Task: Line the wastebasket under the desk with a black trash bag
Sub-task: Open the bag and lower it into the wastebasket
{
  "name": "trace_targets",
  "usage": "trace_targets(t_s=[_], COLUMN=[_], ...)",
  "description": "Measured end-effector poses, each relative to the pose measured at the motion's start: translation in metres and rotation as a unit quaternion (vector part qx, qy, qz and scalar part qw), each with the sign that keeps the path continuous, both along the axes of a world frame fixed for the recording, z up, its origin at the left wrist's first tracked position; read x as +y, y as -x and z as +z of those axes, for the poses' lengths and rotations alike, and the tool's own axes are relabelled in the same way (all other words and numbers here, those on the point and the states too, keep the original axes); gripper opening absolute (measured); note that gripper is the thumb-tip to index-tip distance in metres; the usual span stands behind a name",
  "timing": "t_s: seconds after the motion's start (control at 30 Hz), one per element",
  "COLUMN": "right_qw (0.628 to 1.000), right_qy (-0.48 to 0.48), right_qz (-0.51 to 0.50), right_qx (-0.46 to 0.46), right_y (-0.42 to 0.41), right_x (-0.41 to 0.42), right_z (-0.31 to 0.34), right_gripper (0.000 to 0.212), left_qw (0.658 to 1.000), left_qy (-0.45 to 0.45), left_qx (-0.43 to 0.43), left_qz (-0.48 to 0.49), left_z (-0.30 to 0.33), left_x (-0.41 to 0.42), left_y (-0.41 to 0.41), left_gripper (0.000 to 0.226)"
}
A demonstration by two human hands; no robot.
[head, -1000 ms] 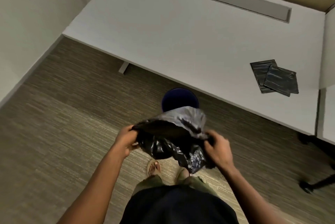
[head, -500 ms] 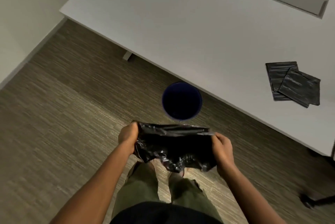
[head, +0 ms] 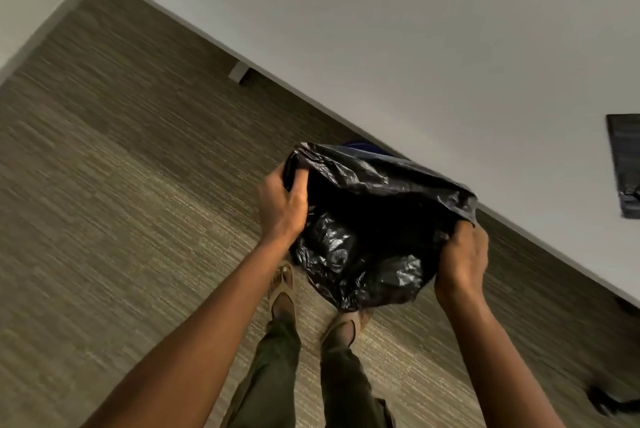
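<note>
- Gripping the black trash bag (head: 367,219), our left hand (head: 282,209) and right hand (head: 462,258) have fingers closed on its open rim
- We note the blue wastebasket (head: 360,144) mostly hidden behind it, at the surface (head: 381,29) edge

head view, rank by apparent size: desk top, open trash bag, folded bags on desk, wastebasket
1. desk top
2. open trash bag
3. folded bags, cut off by the frame edge
4. wastebasket, mostly hidden behind the bag, only a sliver shows
</note>
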State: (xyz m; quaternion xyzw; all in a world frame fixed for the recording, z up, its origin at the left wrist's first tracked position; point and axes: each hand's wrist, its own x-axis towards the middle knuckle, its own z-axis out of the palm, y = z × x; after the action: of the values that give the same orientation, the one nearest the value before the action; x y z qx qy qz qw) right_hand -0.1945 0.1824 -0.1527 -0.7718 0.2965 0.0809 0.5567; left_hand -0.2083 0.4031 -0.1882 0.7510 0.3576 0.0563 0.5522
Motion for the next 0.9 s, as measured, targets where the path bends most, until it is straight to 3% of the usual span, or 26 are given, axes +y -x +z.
trace_targets(t_s=[0.13, 0.27, 0.37, 0.43, 0.5, 0.6, 0.77, 0.83, 0.9], right_qw=[0.996, 0.992, 0.983, 0.977, 0.969, 0.959, 0.949, 0.948, 0.957], right_qy=[0.005, 0.034, 0.100, 0.125, 0.147, 0.152, 0.125, 0.097, 0.061], right_qz=[0.074, 0.122, 0.154, 0.166, 0.177, 0.210, 0.272, 0.289, 0.269], right_qx=[-0.057, -0.008, 0.022, 0.057, 0.084, 0.115, 0.103, 0.095, 0.092], right_y=[0.010, 0.018, 0.023, 0.025, 0.027, 0.029, 0.027, 0.022, 0.008], right_x=[-0.003, -0.013, -0.024, -0.029, -0.035, -0.044, -0.054, -0.054, -0.055], right_z=[-0.037, -0.097, -0.143, -0.169, -0.195, -0.227, -0.251, -0.254, -0.262], right_gripper=[0.040, 0.023, 0.031, 0.022, 0.020, 0.040, 0.054, 0.048, 0.029], left_qw=[0.999, 0.998, 0.990, 0.981, 0.968, 0.955, 0.946, 0.952, 0.959], left_qy=[0.009, 0.053, 0.072, 0.053, 0.061, 0.059, 0.072, 0.077, 0.103], left_qx=[-0.052, 0.002, 0.081, 0.148, 0.204, 0.253, 0.266, 0.249, 0.218], left_qz=[-0.002, -0.042, -0.095, -0.117, -0.131, -0.141, -0.169, -0.158, -0.150], left_z=[-0.044, -0.102, -0.156, -0.189, -0.220, -0.256, -0.295, -0.296, -0.297], left_x=[0.004, 0.004, 0.006, 0.007, 0.008, 0.008, 0.013, 0.013, 0.018], left_y=[0.005, 0.017, 0.024, 0.025, 0.027, 0.029, 0.032, 0.031, 0.026], left_gripper=[0.038, 0.015, 0.034, 0.043, 0.041, 0.036, 0.035, 0.037, 0.062])
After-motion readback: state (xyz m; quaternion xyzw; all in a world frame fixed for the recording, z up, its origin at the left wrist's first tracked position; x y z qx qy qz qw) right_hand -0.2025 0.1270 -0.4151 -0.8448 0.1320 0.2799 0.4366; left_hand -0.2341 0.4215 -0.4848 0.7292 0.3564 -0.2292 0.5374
